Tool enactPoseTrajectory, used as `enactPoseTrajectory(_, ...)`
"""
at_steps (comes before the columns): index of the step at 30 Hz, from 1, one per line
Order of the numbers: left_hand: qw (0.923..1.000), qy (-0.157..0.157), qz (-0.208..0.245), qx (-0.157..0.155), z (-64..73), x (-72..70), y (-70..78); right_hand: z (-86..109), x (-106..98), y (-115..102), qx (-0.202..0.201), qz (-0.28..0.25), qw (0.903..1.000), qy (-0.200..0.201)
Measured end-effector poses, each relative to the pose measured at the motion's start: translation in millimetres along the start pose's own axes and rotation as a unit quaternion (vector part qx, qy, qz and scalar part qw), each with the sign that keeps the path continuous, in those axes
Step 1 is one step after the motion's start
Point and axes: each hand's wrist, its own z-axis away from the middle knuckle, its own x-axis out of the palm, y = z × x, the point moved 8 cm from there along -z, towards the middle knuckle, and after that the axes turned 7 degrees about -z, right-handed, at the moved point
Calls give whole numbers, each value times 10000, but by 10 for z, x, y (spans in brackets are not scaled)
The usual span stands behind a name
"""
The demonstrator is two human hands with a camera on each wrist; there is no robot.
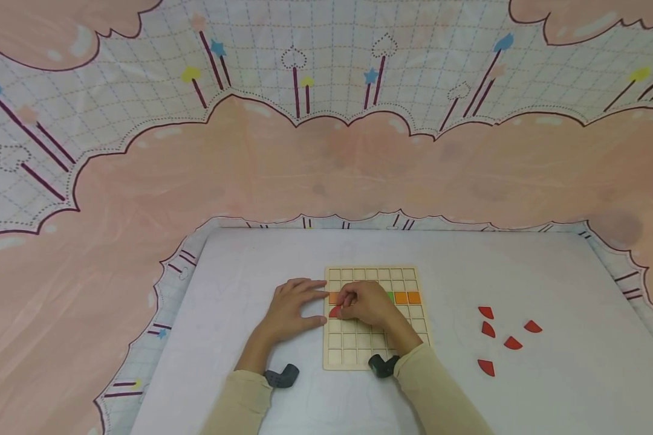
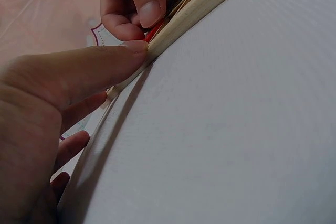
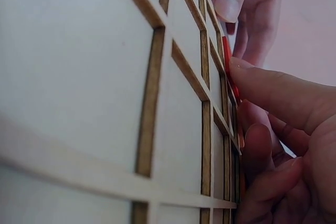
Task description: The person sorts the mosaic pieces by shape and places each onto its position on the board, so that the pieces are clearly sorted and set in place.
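Observation:
A pale wooden grid board (image 1: 354, 361) lies on the white table. My left hand (image 1: 291, 309) rests at its left edge, fingers spread, with the fingertips and thumb right at the rim. My right hand (image 1: 367, 302) reaches over the board, its fingers curled, and pinches a red quarter-circle piece (image 1: 334, 312) at a cell in the leftmost column. In the right wrist view the thumb lies against the red piece (image 3: 227, 56). Orange squares (image 1: 401, 298) and a green piece (image 1: 390, 297) fill part of the row above; the right hand hides the middle of that row.
Several loose red quarter-circle pieces (image 1: 513, 343) lie on the table (image 1: 571, 386) to the right of the board. Dark wrist devices (image 1: 283, 376) sit at both sleeve cuffs. Behind the table hangs a patterned pink and white cloth (image 1: 326, 169).

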Motion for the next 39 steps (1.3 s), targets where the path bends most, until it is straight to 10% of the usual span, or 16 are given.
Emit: enactPoseTrajectory(39, 9996, -182, -83, -199, -30, 24, -5, 215, -356, 263, 251, -645, 9974, -202)
